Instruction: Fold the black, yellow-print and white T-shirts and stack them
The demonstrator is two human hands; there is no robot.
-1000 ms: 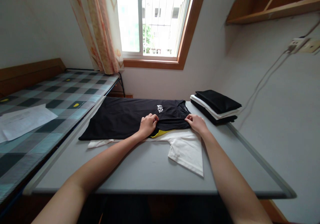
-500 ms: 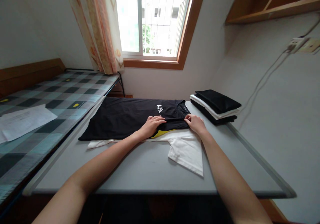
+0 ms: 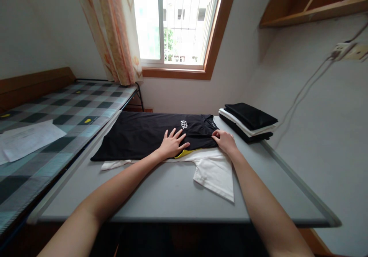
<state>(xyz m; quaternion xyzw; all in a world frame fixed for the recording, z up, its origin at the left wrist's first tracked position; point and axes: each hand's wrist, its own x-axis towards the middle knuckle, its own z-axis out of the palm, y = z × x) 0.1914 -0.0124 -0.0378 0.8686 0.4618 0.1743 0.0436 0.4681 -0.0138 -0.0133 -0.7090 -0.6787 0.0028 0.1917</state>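
And straight to the black T-shirt (image 3: 143,132), lying mostly flat on the grey table (image 3: 161,195), at eleven o'clock from the tabletop's middle. Running lengthwise, with the hem towards nine o'clock and the collar (image 3: 211,122) towards three. Looking smooth across the body, but rumpled and creased near the collar. Showing a strip of yellow (image 3: 186,153) along the near edge, over a white T-shirt (image 3: 215,169) poking out beneath, with its sleeve angled towards four o'clock.

Pressing lightly there with the left hand (image 3: 171,144), palm down with fingers fanned, gripping nothing. Pinching the black fabric just below the collar with the right hand (image 3: 222,139), between thumb and fingertips.

On to the writing! Bearing bold white lettering (image 3: 184,124) on the chest, seemingly starting "LIF", with the last character unclear. Carrying a tiny pale mark inside the collar, too small to read. Likewise unreadable on the paper (image 3: 31,138), out at ten o'clock on the checked bed (image 3: 57,111). Stacked at one to two o'clock: folded black and white clothes (image 3: 248,121).
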